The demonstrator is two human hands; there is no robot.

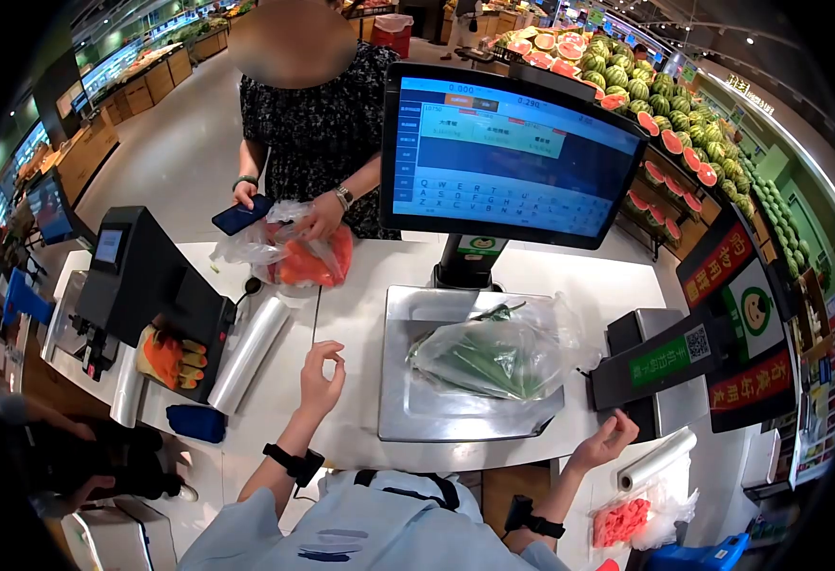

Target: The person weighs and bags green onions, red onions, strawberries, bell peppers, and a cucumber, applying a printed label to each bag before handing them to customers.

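A clear plastic bag of green vegetables (494, 357) lies on the steel weighing tray (408, 419) below the scale's touch screen (508, 152). My left hand (320, 376) hovers over the white counter left of the tray, fingers loosely curled, holding nothing. My right hand (606, 440) hangs palm up at the tray's right front corner, next to the label printer (660, 366), fingers apart. Across the counter a person in a dark dress rests a hand on a bag of orange-red produce (308, 257) and holds a phone (239, 215).
A roll of plastic bags (249, 352) lies left of my left hand, beside a black scale stand (151, 285) and orange gloves (170, 360). Another bag roll (658, 459) sits at the right. Watermelon displays (665, 105) fill the back right.
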